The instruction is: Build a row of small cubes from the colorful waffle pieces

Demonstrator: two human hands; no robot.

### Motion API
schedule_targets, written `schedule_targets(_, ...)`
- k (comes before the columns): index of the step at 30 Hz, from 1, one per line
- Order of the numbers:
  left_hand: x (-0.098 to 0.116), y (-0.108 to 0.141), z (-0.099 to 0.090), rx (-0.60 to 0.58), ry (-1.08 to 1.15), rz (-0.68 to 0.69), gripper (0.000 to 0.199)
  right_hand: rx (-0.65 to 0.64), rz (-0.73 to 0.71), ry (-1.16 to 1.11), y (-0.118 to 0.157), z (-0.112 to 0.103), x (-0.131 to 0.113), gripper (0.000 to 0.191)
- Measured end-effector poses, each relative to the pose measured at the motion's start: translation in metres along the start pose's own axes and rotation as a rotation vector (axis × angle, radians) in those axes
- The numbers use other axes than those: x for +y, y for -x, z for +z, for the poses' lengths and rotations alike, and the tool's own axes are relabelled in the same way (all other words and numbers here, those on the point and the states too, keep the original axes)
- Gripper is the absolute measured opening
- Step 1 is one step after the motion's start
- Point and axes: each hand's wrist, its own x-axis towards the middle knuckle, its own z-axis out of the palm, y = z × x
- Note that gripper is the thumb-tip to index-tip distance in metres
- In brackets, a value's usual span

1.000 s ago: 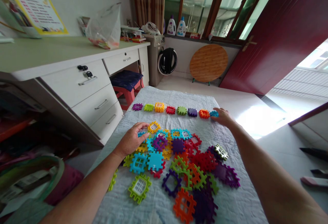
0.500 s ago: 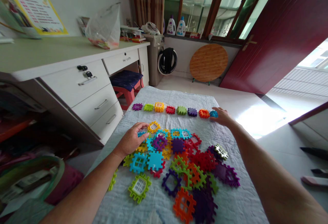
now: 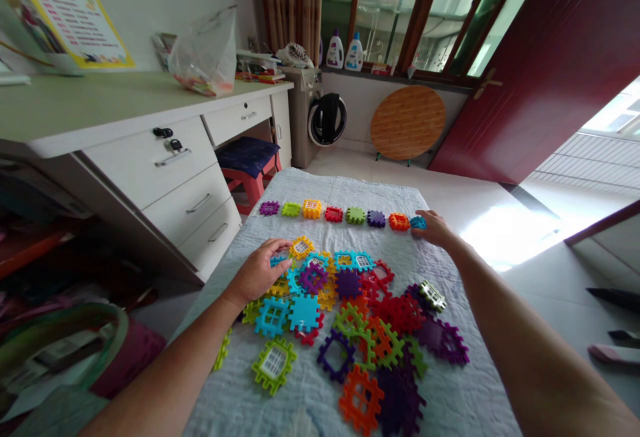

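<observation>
My right hand (image 3: 436,228) reaches to the far right of the cloth. Its fingertips are closed on a blue interlocking plastic block (image 3: 418,222) at the right end of a row, beside an orange block (image 3: 399,222). My left hand (image 3: 261,270) is at the left edge of a loose pile, its finger and thumb at the near corner of a yellow window tile (image 3: 301,248), which they appear to pinch. Below lie a light blue solid tile (image 3: 304,313), a purple tile (image 3: 314,278) and a green window tile (image 3: 275,365). Many pile pieces overlap.
The row continues left with a dark purple block (image 3: 376,218), green block (image 3: 355,215), red block (image 3: 334,214), yellow block (image 3: 312,208) and others. A grey-blue cloth (image 3: 345,187) covers the surface. Left stand a desk (image 3: 125,100) and a stool (image 3: 249,157).
</observation>
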Motion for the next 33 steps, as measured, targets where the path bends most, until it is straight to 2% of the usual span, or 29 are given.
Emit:
schedule_targets(4,0.000,-0.001,-0.001,-0.025,-0.016,0.032,0.032,0.156,0.077,-0.052,0.017,-0.019,-0.020,0.065)
schedule_targets(7,0.002,-0.001,-0.003,-0.058,-0.009,0.020,0.032,0.233,-0.036,-0.174,0.037,-0.034,-0.051,0.057)
schedule_targets(9,0.004,0.000,-0.005,-0.082,0.022,-0.014,0.033,0.179,-0.179,-0.277,0.054,-0.042,-0.077,0.049)
schedule_targets(10,0.006,0.001,-0.005,-0.096,0.052,-0.036,0.034,0.111,-0.267,-0.322,0.062,-0.045,-0.092,0.047)
schedule_targets(13,0.014,0.003,-0.006,-0.154,0.215,-0.094,0.036,-0.083,-0.401,-0.392,0.086,-0.051,-0.132,0.045)
schedule_targets(15,0.022,0.006,-0.006,-0.207,0.358,-0.122,0.038,-0.181,-0.464,-0.391,0.099,-0.050,-0.154,0.055)
schedule_targets(18,0.035,0.010,-0.007,-0.273,0.516,-0.139,0.038,-0.254,-0.473,-0.403,0.109,-0.045,-0.175,0.070)
schedule_targets(21,0.044,0.014,-0.008,-0.293,0.586,-0.139,0.036,-0.283,-0.470,-0.409,0.112,-0.039,-0.185,0.072)
schedule_targets(24,0.046,0.014,-0.010,-0.278,0.591,-0.152,0.037,-0.281,-0.507,-0.415,0.114,-0.039,-0.186,0.057)
schedule_targets(29,0.040,0.008,-0.023,-0.161,0.572,-0.139,0.037,-0.312,-0.524,-0.424,0.120,-0.046,-0.177,0.033)
schedule_targets(33,0.033,0.004,-0.037,-0.042,0.665,-0.111,0.037,-0.325,-0.541,-0.470,0.123,-0.051,-0.164,0.019)
